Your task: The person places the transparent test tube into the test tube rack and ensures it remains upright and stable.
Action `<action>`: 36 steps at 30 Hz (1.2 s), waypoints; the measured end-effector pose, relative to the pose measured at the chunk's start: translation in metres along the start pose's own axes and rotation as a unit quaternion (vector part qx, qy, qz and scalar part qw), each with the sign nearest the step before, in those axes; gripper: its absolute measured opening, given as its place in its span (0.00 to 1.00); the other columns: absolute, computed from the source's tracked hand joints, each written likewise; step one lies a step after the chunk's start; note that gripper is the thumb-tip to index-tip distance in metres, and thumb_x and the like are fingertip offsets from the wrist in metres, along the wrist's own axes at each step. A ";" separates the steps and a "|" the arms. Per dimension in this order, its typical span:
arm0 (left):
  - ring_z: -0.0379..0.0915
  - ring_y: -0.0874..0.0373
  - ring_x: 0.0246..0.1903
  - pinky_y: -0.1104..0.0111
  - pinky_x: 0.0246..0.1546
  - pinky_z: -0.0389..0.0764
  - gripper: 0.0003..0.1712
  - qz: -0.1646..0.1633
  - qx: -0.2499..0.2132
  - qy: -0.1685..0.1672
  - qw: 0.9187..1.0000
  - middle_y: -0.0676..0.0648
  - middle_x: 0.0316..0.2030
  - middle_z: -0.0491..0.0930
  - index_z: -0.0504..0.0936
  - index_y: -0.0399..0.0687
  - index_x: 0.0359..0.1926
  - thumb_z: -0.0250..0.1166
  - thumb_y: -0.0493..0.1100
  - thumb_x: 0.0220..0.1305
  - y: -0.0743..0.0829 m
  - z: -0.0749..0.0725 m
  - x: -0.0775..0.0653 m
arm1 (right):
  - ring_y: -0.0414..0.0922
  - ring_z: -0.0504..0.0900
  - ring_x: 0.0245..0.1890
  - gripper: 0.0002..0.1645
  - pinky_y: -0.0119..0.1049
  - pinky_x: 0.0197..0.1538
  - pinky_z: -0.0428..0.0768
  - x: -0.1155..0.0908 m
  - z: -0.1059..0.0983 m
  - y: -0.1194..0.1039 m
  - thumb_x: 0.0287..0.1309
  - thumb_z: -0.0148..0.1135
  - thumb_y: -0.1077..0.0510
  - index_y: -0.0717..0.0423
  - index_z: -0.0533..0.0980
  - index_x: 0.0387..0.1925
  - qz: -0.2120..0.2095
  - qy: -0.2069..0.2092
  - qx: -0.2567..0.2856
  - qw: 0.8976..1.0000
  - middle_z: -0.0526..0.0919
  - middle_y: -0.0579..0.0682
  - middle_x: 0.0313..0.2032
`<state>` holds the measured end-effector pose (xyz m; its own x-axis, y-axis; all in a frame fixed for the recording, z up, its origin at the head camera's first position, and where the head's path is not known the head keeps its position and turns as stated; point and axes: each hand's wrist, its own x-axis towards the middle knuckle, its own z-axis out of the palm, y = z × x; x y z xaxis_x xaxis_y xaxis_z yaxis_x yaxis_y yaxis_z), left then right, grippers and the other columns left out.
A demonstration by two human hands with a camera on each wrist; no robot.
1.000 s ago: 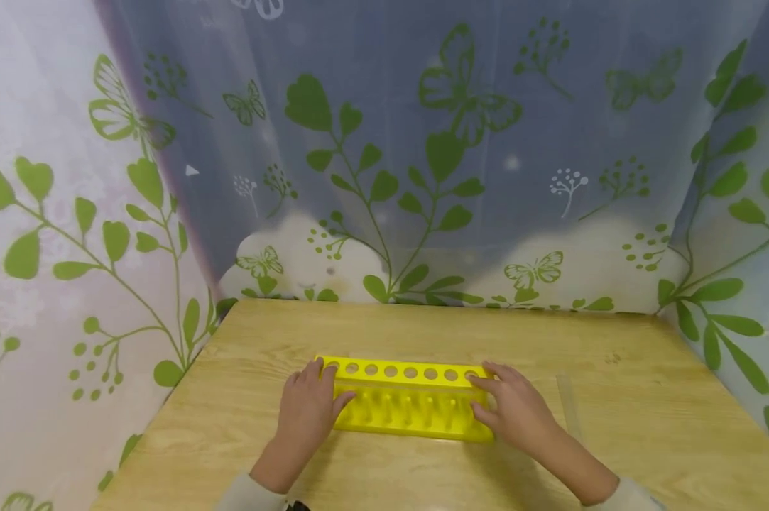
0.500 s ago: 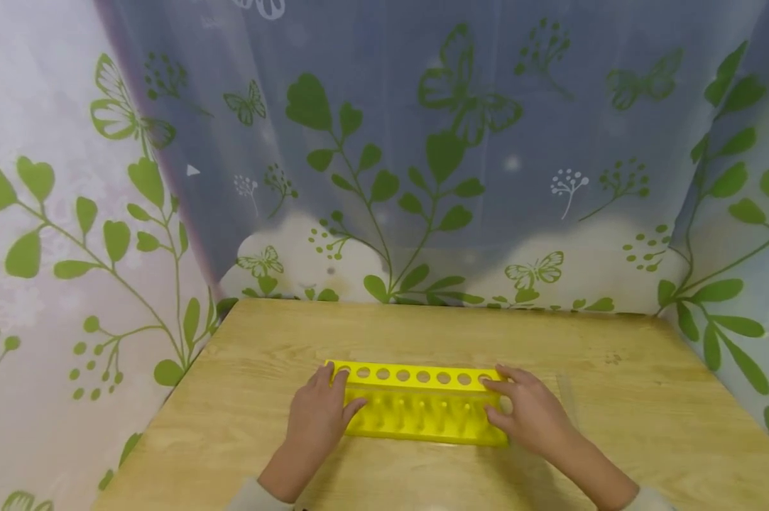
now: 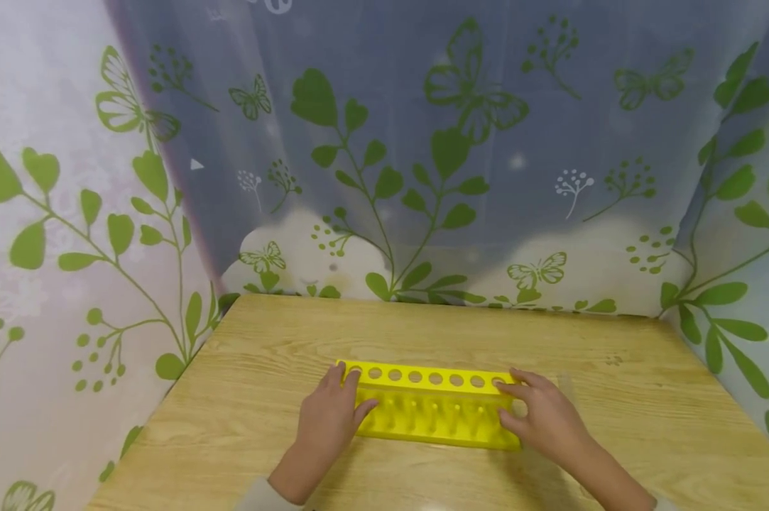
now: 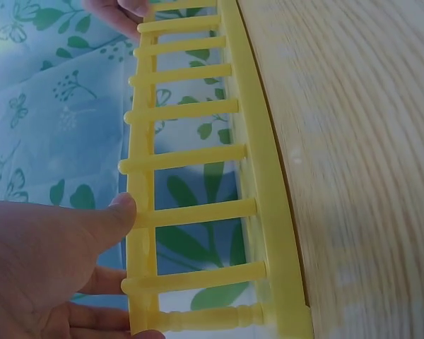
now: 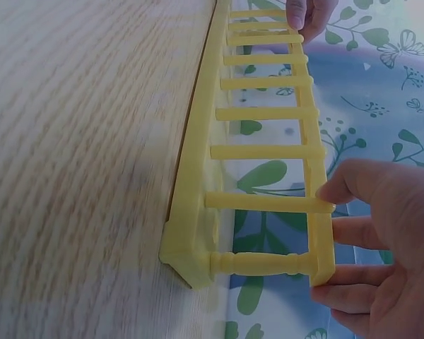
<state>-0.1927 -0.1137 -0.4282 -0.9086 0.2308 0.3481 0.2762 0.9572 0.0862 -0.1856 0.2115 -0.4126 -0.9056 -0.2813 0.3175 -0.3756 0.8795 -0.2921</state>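
Observation:
A yellow plastic test tube rack (image 3: 438,431) stands upright on the wooden table, its long side facing me. Round holes run along its top rail, and a row of upright pegs rises from its base. My left hand (image 3: 329,413) holds the left end of the top rail, thumb in front and fingertips over the top. At the other end my right hand (image 3: 546,415) pinches the rail the same way. Close up, the left wrist view shows the left thumb (image 4: 116,215) against the rail beside a peg. In the right wrist view, the right fingers (image 5: 350,296) wrap the rail's end corner.
A thin clear strip (image 3: 566,389) lies on the table (image 3: 652,419) just beyond my right hand, partly hidden by it. Patterned curtains (image 3: 390,234) with leaves and butterflies enclose the table's back and sides.
Both hands have slid the test tube rack to the right and slightly nearer, keeping hold of its ends. The right hand now covers more of the clear strip. The head view has shifted slightly.

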 end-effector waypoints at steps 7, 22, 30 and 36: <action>0.76 0.43 0.53 0.58 0.28 0.85 0.33 0.002 0.005 0.002 1.000 0.35 0.56 0.76 0.79 0.43 0.55 0.65 0.63 0.60 0.007 0.000 0.002 | 0.62 0.77 0.54 0.18 0.56 0.45 0.81 -0.005 -0.003 0.004 0.50 0.71 0.57 0.54 0.85 0.46 0.009 0.007 0.000 1.000 0.78 0.63 0.55; 0.75 0.41 0.55 0.55 0.35 0.85 0.32 0.018 -0.009 -0.011 1.000 0.34 0.58 0.75 0.77 0.42 0.57 0.64 0.61 0.62 0.005 -0.002 -0.003 | 0.62 0.77 0.53 0.20 0.60 0.49 0.79 -0.005 -0.003 0.005 0.51 0.70 0.58 0.54 0.82 0.48 0.008 -0.011 0.008 1.000 0.78 0.63 0.55; 0.76 0.41 0.53 0.54 0.35 0.85 0.31 0.039 -0.023 0.013 0.999 0.34 0.56 0.76 0.77 0.40 0.57 0.68 0.57 0.60 0.002 -0.004 -0.003 | 0.62 0.77 0.53 0.29 0.60 0.48 0.78 -0.004 -0.006 0.005 0.53 0.69 0.58 0.56 0.75 0.58 0.008 -0.029 0.028 0.999 0.75 0.63 0.57; 0.72 0.39 0.56 0.48 0.44 0.81 0.33 0.043 -0.064 0.023 0.997 0.35 0.57 0.73 0.74 0.40 0.61 0.68 0.55 0.61 -0.002 -0.003 -0.003 | 0.62 0.75 0.55 0.29 0.61 0.51 0.77 -0.003 -0.009 0.004 0.56 0.69 0.54 0.56 0.74 0.59 0.017 -0.038 0.034 0.999 0.74 0.61 0.58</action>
<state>-0.1891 -0.1167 -0.4263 -0.8648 0.3005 0.4022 0.3932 0.9035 0.1706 -0.1826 0.2192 -0.4061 -0.9294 -0.2824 0.2377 -0.3548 0.8613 -0.3637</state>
